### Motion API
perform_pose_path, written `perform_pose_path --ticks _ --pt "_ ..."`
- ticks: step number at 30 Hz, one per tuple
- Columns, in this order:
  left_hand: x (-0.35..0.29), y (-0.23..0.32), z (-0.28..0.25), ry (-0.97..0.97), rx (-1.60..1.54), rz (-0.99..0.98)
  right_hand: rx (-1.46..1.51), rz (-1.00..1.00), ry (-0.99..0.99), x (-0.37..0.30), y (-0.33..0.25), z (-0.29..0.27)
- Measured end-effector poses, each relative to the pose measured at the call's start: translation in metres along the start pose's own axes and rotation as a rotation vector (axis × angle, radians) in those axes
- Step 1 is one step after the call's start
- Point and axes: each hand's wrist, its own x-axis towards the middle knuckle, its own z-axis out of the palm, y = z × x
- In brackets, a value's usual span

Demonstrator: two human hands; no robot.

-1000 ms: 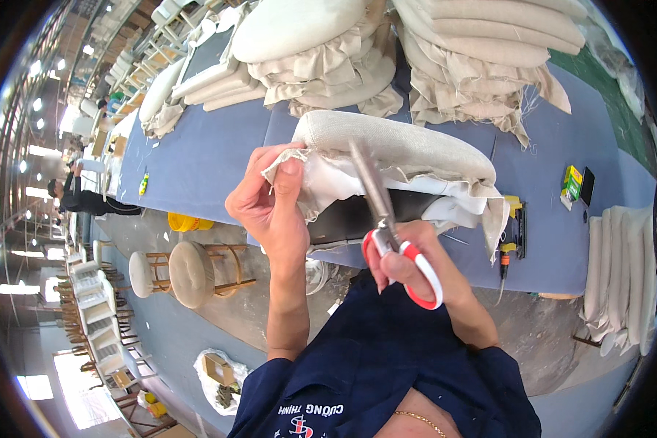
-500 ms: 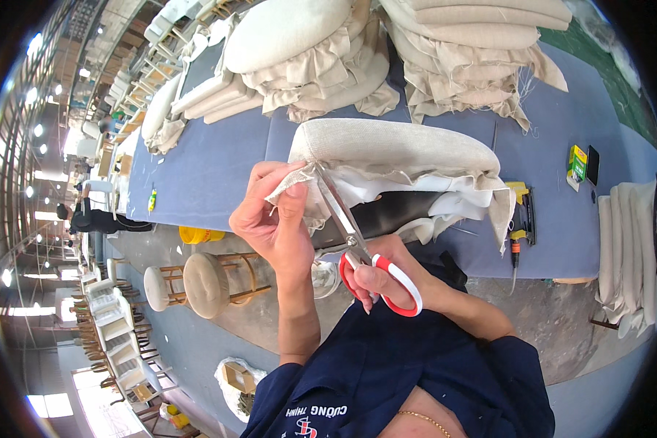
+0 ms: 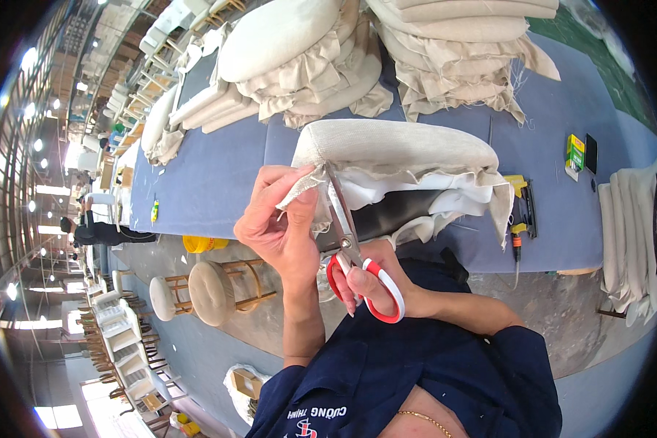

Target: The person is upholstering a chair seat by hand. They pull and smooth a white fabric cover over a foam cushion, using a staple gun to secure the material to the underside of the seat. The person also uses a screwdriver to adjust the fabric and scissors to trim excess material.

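Observation:
A beige fabric-covered seat cushion (image 3: 409, 146) stands tilted on the blue-covered table, its white lining and dark underside facing me. My left hand (image 3: 279, 223) pinches a loose flap of the beige fabric (image 3: 299, 188) at the cushion's left corner. Through the red-and-white handles of a pair of scissors (image 3: 347, 228) go the fingers of my right hand (image 3: 372, 281). The blades point up and away, their tips against the fabric beside my left fingertips. Whether the tips have fabric between them is hard to make out.
Stacks of beige cushions (image 3: 281, 36) rise at the table's far side. Right of the cushion lie a yellow-and-black staple gun (image 3: 522, 208) with a hose and a green-yellow box (image 3: 575, 155). Folded fabric pieces (image 3: 628, 241) hang at the right. Round stools (image 3: 212, 293) stand at left.
The scissors' handles have swung slightly left with my right hand, and the blades look more upright and closer together. My left hand keeps its pinch on the flap.

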Motion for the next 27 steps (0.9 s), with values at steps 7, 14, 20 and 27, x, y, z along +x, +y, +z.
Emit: perform_pose_path --ticks 7,14,20,27 --pt "0.003 0.0 0.008 -0.054 0.036 0.037 0.024 -0.013 0.054 -0.002 -0.011 0.003" --pt "0.003 -0.002 -0.004 -0.09 0.064 0.019 -0.006 0.208 0.175 -0.017 0.013 -0.008" --pt "0.022 -0.004 -0.007 -0.123 0.356 0.269 -0.338 0.187 0.267 -0.022 0.021 -0.077" --pt "0.019 -0.035 -0.056 -0.375 0.565 -0.102 -0.726 0.177 0.367 -0.009 0.021 -0.157"
